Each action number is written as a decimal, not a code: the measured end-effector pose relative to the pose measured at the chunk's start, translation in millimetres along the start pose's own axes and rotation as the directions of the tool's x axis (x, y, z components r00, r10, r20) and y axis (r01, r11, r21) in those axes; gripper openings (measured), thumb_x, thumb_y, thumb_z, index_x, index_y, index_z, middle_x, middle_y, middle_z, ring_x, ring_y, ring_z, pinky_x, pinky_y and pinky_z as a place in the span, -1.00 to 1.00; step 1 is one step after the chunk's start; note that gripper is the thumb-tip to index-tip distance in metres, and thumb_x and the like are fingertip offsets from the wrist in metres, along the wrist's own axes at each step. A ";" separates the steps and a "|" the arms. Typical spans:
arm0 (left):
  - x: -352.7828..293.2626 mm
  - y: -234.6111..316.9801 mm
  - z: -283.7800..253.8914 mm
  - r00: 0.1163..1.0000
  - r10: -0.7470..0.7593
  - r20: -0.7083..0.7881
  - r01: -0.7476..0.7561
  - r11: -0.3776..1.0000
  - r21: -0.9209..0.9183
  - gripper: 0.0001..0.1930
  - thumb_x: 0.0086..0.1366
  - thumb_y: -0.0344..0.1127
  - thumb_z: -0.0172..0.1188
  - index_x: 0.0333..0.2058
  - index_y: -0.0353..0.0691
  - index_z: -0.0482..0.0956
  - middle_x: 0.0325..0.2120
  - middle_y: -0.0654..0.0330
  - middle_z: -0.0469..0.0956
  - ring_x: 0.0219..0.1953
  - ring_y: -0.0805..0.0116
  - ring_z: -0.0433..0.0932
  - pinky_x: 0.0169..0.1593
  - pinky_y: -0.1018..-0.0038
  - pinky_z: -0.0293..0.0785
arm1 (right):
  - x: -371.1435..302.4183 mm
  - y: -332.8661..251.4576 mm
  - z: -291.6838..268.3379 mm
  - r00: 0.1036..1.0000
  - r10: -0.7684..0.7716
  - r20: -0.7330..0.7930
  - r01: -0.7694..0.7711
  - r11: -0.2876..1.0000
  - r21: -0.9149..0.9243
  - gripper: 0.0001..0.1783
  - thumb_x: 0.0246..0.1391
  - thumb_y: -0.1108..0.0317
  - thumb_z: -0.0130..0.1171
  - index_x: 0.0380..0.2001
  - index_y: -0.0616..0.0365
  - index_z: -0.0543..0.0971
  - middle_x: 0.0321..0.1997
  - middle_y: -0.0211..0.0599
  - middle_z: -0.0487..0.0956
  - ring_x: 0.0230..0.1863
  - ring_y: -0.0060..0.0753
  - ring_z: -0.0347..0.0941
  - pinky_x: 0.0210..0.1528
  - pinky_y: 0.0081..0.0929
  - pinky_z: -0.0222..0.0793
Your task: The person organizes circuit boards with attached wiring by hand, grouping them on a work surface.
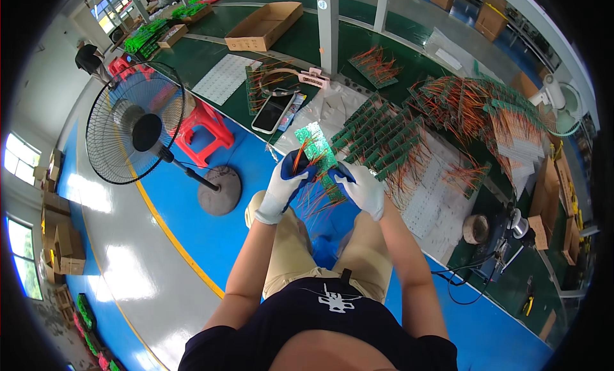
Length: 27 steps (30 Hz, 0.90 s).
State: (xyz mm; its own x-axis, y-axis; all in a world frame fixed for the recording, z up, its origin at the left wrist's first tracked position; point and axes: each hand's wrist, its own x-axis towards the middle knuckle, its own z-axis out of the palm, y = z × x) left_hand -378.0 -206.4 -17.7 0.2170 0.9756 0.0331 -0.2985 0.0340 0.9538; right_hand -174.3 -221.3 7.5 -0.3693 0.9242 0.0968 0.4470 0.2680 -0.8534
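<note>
A green circuit board strip (314,143) with orange-red wires is held over my lap at the bench edge. My left hand (284,184), in a white glove with blue palm, closes on the board's left side, some wires by its fingers. Gloved the same way, my right hand (362,188) grips the opposite side near the lower end. Wires hang below the board between the hands. Beyond my right hand, rows of similar wired boards (377,136) lie on the bench. A smartphone (274,111) rests on the bench past my left hand.
Heaped wired boards (457,106) cover the bench's right. A round roll (475,229) stands by a device with cables (502,253). Yellow-handled pliers (528,304) lie farther right. A floor fan (147,132) and red stool (206,131) are left. A person (89,59) stands far off.
</note>
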 end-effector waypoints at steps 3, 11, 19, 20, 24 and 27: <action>-0.8 -17.2 0.1 0.993 -0.026 -0.116 0.058 0.957 0.284 -0.63 0.03 -0.62 0.22 -0.12 -0.42 0.45 -0.32 0.22 0.56 -0.28 0.57 0.50 -0.18 0.59 0.46 | -1.6 0.1 6.6 1.000 0.012 -0.012 -0.013 1.000 -0.028 -0.77 0.08 0.33 0.09 -0.24 0.25 0.43 -0.45 0.07 0.51 -0.40 0.08 0.45 -0.36 -0.20 0.28; -2.1 -16.4 22.5 0.940 0.173 -0.293 -0.047 0.919 0.391 -0.66 -0.01 -0.61 0.24 -0.18 -0.41 0.49 -0.38 0.21 0.59 -0.37 0.57 0.50 -0.29 0.57 0.47 | 7.7 -8.4 27.2 0.987 0.138 -0.077 -0.157 0.903 -0.400 -0.67 0.00 0.29 0.12 -0.23 0.30 0.37 -0.43 0.09 0.53 -0.36 0.14 0.49 -0.31 -0.10 0.41; 25.1 -37.1 7.1 0.867 0.286 -0.409 -0.087 0.894 0.440 -0.73 -0.05 -0.54 0.28 -0.29 -0.38 0.55 -0.41 0.14 0.63 -0.41 0.45 0.56 -0.26 0.49 0.47 | 29.3 -0.9 47.9 0.987 -0.030 -0.155 -0.085 0.728 -0.680 -0.57 -0.02 0.32 0.09 -0.11 0.36 0.33 -0.38 -0.04 0.53 -0.35 -0.03 0.52 -0.38 -0.25 0.49; 27.6 -39.3 5.9 0.870 0.221 -0.442 -0.037 0.921 0.388 -0.73 -0.03 -0.54 0.28 -0.28 -0.37 0.56 -0.40 0.15 0.63 -0.39 0.46 0.55 -0.24 0.49 0.47 | 34.3 2.7 51.8 0.986 -0.103 -0.135 -0.029 0.679 -0.733 -0.58 -0.03 0.33 0.09 -0.12 0.36 0.34 -0.39 -0.04 0.53 -0.35 -0.03 0.52 -0.39 -0.25 0.49; 20.9 -41.4 1.4 0.900 0.240 -0.365 -0.150 0.955 0.258 -0.74 0.01 -0.54 0.27 -0.26 -0.36 0.55 -0.39 0.20 0.60 -0.36 0.50 0.52 -0.23 0.53 0.45 | 25.2 9.8 41.7 0.966 -0.194 -0.173 0.058 0.810 -0.584 -0.62 0.01 0.29 0.08 -0.14 0.31 0.39 -0.35 -0.04 0.52 -0.32 0.05 0.48 -0.33 -0.16 0.44; 14.6 -34.9 13.0 0.886 0.300 -0.353 -0.185 0.928 0.323 -0.71 0.00 -0.55 0.27 -0.24 -0.37 0.53 -0.37 0.18 0.60 -0.34 0.49 0.52 -0.20 0.52 0.44 | 14.4 10.7 35.3 0.918 -0.235 -0.320 0.147 0.950 -0.275 -0.64 0.03 0.25 0.10 -0.14 0.23 0.42 -0.29 -0.04 0.51 -0.26 0.13 0.44 -0.20 -0.09 0.36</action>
State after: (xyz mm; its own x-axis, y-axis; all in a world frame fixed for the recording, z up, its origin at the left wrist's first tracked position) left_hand -352.3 -196.1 -46.7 -0.2252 0.9515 0.2097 -0.0166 -0.2189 0.9756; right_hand -203.6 -214.7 -18.4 -0.1834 0.8724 0.4530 0.5944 0.4655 -0.6557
